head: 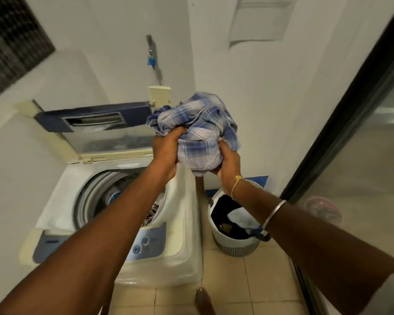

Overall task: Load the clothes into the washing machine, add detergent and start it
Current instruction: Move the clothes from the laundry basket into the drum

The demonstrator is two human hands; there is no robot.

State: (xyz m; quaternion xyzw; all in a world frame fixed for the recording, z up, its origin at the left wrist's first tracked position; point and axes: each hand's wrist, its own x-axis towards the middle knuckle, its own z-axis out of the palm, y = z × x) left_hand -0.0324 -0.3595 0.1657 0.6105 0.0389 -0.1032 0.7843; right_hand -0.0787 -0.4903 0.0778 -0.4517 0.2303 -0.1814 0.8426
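Gripping bunched plaid shirt (198,133) in fingers (179,132) of left hand (166,151) and right hand (228,167). Up and right of drum (100,196), probably nearer left hand.

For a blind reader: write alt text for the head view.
The left hand and right hand grip a bundled blue plaid shirt by the open washing machine. A laundry basket of dark clothes stands beside it.

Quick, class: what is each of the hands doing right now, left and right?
Left hand: closed, gripping the bunched blue plaid garment.
Right hand: closed, gripping the same garment from its other side.
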